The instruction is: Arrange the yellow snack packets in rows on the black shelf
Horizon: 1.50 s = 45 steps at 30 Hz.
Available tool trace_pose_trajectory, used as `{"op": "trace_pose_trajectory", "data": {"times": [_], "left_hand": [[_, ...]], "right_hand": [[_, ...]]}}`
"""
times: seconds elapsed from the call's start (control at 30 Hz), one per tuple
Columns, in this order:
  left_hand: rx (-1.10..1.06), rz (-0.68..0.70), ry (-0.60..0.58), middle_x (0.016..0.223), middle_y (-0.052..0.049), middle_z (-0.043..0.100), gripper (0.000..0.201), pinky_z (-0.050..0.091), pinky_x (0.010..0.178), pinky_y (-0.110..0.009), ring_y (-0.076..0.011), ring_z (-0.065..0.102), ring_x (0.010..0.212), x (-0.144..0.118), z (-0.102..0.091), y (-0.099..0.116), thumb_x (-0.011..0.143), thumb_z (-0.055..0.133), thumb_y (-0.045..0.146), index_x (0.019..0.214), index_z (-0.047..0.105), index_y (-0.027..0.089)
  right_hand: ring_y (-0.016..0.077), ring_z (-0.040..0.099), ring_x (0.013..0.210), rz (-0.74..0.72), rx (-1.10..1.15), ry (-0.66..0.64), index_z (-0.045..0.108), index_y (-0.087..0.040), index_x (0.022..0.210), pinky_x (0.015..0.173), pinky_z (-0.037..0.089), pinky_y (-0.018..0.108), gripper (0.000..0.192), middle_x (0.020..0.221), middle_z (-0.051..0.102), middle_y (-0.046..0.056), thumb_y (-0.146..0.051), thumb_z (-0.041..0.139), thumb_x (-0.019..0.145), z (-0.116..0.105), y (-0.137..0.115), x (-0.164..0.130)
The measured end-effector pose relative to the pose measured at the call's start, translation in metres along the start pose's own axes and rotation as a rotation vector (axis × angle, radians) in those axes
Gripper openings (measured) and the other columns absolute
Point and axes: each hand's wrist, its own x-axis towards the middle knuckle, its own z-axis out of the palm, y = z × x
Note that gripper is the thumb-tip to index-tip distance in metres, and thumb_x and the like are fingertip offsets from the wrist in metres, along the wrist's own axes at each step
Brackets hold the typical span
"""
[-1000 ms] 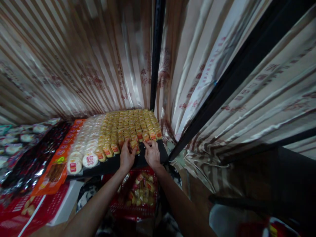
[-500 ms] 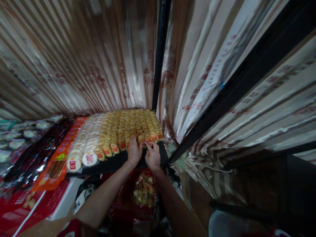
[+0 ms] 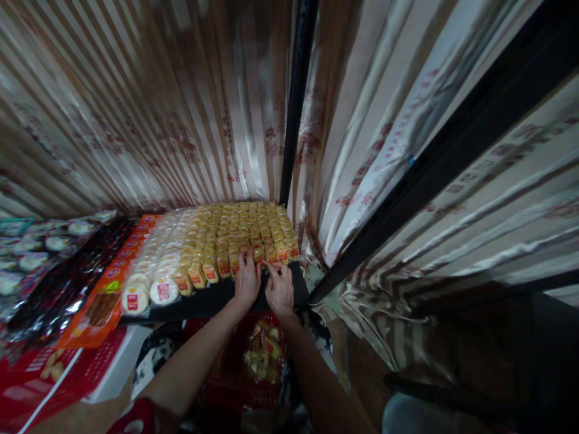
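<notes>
Rows of small yellow wrapped biscuits (image 3: 239, 226) with red-and-white labels stand packed on a black shelf (image 3: 190, 303). My left hand (image 3: 248, 280) is at the front row, its fingers and thumb around the lower part of one wrapped biscuit (image 3: 258, 252). Beside it, my right hand (image 3: 279, 289) has its index finger stretched left toward that same biscuit, with the other fingers loosely bent. The fingertips are small and dim, so the exact contact is hard to see. Below my forearms, a red basket (image 3: 226, 386) holds more loose yellow wrapped biscuits (image 3: 263, 352).
Left of the biscuits lie white round wrapped cakes (image 3: 163, 290), an orange packet strip (image 3: 97, 307), dark shiny packets (image 3: 76, 277) and white-and-green packets (image 3: 31, 262). A black post (image 3: 296, 102) and a slanting black beam (image 3: 407, 181) stand before printed striped curtains (image 3: 217, 108).
My hands stay at the same front-row biscuit. The right fingers have shifted very slightly; the view has tilted a little.
</notes>
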Motion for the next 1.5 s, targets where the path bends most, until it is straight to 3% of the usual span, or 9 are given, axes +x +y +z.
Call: {"op": "trace_pose_trajectory", "data": {"times": [0.3, 0.5, 0.9, 1.17, 1.5], "left_hand": [[-0.098, 0.053, 0.100, 0.111, -0.013, 0.053, 0.036, 0.047, 0.089, -0.038, -0.0214, 0.054, 0.105, -0.004, 0.005, -0.014, 0.087, 0.043, 0.018, 0.123, 0.039, 0.014], [-0.048, 0.010, 0.030, 0.104, -0.011, 0.056, 0.024, 0.048, 0.081, -0.034, -0.0196, 0.058, 0.095, 0.000, 0.005, -0.012, 0.087, 0.043, 0.016, 0.110, 0.047, 0.016], [0.046, -0.049, -0.058, 0.097, -0.012, 0.058, 0.019, 0.049, 0.072, -0.030, -0.0200, 0.060, 0.088, 0.000, 0.008, -0.008, 0.089, 0.042, 0.019, 0.104, 0.049, 0.012], [-0.024, 0.053, -0.009, 0.113, -0.012, 0.056, 0.028, 0.049, 0.084, -0.032, -0.0196, 0.058, 0.102, -0.003, 0.011, -0.019, 0.092, 0.036, 0.019, 0.117, 0.047, 0.015], [0.038, 0.050, 0.013, 0.095, -0.008, 0.058, 0.021, 0.050, 0.076, -0.030, -0.0176, 0.060, 0.087, -0.009, 0.022, -0.018, 0.090, 0.037, 0.018, 0.106, 0.051, 0.015]], "right_hand": [[0.0197, 0.046, 0.096, -0.011, -0.004, 0.015, 0.058, -0.023, 0.118, 0.087, 0.045, 0.034, 0.052, 0.104, 0.051, 0.008, -0.002, 0.040, 0.074, 0.001, 0.000, -0.001], [0.0204, 0.046, 0.097, -0.015, -0.011, 0.021, 0.057, -0.024, 0.117, 0.087, 0.045, 0.036, 0.052, 0.104, 0.051, 0.008, -0.002, 0.040, 0.073, 0.003, 0.001, -0.001], [0.0214, 0.045, 0.101, 0.020, -0.006, 0.013, 0.056, -0.017, 0.109, 0.091, 0.042, 0.037, 0.039, 0.106, 0.053, 0.009, -0.005, 0.040, 0.076, 0.001, -0.003, 0.000], [0.0212, 0.046, 0.102, 0.006, 0.005, 0.033, 0.056, -0.018, 0.109, 0.090, 0.042, 0.037, 0.039, 0.106, 0.054, 0.009, -0.005, 0.040, 0.076, 0.004, -0.001, 0.000], [0.0213, 0.046, 0.101, -0.004, -0.005, 0.033, 0.056, -0.018, 0.110, 0.090, 0.042, 0.037, 0.038, 0.103, 0.053, 0.009, -0.007, 0.040, 0.076, 0.004, -0.001, 0.000]]}}
